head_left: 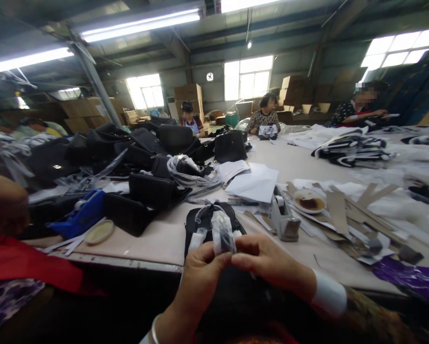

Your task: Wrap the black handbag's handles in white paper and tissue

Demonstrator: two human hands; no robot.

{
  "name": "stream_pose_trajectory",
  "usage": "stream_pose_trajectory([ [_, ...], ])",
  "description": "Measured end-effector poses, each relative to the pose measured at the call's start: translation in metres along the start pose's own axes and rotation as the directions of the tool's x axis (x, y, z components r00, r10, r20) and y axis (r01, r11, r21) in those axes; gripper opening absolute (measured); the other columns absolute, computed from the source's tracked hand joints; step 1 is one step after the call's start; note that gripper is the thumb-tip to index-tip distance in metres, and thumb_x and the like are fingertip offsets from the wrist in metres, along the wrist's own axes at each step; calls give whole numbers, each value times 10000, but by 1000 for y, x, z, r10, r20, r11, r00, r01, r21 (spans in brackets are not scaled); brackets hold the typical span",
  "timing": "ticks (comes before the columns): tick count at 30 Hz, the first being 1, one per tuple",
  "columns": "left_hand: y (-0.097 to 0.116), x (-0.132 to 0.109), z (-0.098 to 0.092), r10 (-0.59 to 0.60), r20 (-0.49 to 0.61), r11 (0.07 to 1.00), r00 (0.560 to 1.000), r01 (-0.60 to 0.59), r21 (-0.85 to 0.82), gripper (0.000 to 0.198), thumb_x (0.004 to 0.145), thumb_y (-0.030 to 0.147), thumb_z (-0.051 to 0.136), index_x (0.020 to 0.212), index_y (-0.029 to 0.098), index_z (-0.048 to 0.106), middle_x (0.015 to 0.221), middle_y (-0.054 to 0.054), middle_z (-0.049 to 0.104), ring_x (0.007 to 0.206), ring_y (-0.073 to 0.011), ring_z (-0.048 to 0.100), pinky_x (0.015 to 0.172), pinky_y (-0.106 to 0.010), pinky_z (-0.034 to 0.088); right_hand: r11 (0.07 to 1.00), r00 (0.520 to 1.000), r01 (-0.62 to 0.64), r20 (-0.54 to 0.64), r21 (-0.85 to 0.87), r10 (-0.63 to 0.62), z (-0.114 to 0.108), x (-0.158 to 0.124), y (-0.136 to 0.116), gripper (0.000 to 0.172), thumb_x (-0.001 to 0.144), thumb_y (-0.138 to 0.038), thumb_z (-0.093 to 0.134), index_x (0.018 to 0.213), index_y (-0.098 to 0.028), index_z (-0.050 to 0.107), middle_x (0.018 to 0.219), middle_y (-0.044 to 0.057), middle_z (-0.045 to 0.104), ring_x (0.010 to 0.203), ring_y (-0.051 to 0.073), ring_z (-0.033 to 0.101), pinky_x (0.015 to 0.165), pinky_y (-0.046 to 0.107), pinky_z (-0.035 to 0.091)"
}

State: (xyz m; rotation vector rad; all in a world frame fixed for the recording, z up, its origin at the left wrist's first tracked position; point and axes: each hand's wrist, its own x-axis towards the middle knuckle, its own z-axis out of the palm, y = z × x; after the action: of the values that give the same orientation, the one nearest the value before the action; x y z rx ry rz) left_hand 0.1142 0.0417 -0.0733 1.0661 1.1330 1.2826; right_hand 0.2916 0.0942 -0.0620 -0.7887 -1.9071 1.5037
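A black bag (192,220) rests at the table's front edge, right in front of me. White wrapping under clear plastic (221,230) covers a raised part at its middle, perhaps a strap or handle. Closed around the lower end of this wrapping, from the left, are the thumb and fingers of my left hand (202,274). My right hand (268,262) pinches the same end from the right, its fingertips almost meeting the left ones. The fingers hide exactly what lies between them. More white wrapping (198,239) shows on the bag's left side.
Black bags (152,191) are heaped at left, near a blue tape dispenser (80,215) and a round lid (100,231). White sheets (253,183), a grey tape dispenser (286,222), a dish of brown stuff (309,200) and cardboard strips (338,210) lie rightward. A co-worker's arm (5,203) is at left.
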Motion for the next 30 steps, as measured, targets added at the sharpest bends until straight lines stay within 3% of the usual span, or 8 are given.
stream_pose_trajectory([
  [4, -7, -8, 0, 321, 75, 863, 944, -324, 389, 157, 901, 277, 700, 836, 189, 813, 893, -92, 716, 858, -233, 635, 803, -314, 493, 835, 936, -342, 73, 432, 346, -5, 10, -5, 478, 768, -615, 738, 716, -185, 536, 530, -97, 323, 450, 58, 177, 433, 246, 111],
  [7, -10, -6, -5, 159, 86, 948, 983, -177, 265, 160, 861, 326, 763, 862, 170, 795, 848, -76, 696, 787, -189, 613, 745, -274, 490, 876, 930, -337, -22, 344, 366, 2, 14, -3, 371, 734, -486, 765, 711, -166, 579, 528, -66, 428, 460, 68, 271, 445, 241, 169],
  [10, -8, 4, -12, -254, 88, 944, 963, 267, -195, 427, 693, 504, 893, 780, 125, 716, 624, 17, 524, 507, -55, 370, 479, -170, 327, 990, 990, -89, -118, -106, 76, 11, 11, 5, 214, 815, -309, 674, 685, -145, 629, 629, -7, 538, 579, 110, 444, 545, 252, 305],
  [15, -8, 23, -13, -476, 10, 763, 879, 418, -493, 559, 455, 405, 1014, 762, 122, 643, 589, 83, 406, 478, -16, 222, 413, -135, 150, 670, 918, 316, 37, -671, -395, 15, 2, 24, 251, 953, -175, 464, 804, -136, 662, 789, 75, 621, 685, 162, 494, 617, 305, 342],
  [18, -12, 21, -10, -369, -25, 884, 929, 343, -317, 481, 564, 453, 951, 771, 124, 668, 552, 82, 389, 468, -31, 228, 418, -158, 160, 866, 982, 179, 29, -468, -187, 5, 4, 25, 195, 925, -283, 571, 794, -152, 632, 756, 32, 586, 661, 141, 477, 591, 274, 349],
  [20, -14, 16, -7, -215, -71, 975, 974, 211, -69, 381, 690, 469, 862, 739, 131, 693, 549, 50, 437, 490, -63, 328, 453, -180, 250, 990, 992, -112, 52, -83, 116, -4, 10, 21, 361, 903, -476, 619, 724, -166, 569, 656, -20, 502, 547, 97, 393, 495, 236, 291],
  [25, -16, 6, -2, 177, -31, 877, 984, -143, 459, 202, 848, 324, 686, 720, 177, 738, 746, -32, 648, 735, -181, 570, 692, -258, 438, 708, 815, -558, 122, 434, 567, -7, 30, 16, 432, 767, -556, 740, 719, -192, 513, 535, -94, 398, 413, 44, 177, 391, 209, 84],
  [30, -22, 5, -4, -55, -70, 919, 996, 77, 387, 253, 819, 422, 743, 772, 174, 739, 679, -9, 573, 658, -158, 482, 635, -264, 397, 770, 849, -464, -30, 437, 528, 6, 31, 16, 292, 673, -392, 742, 672, -183, 539, 462, -97, 377, 412, 54, 248, 403, 222, 145],
])
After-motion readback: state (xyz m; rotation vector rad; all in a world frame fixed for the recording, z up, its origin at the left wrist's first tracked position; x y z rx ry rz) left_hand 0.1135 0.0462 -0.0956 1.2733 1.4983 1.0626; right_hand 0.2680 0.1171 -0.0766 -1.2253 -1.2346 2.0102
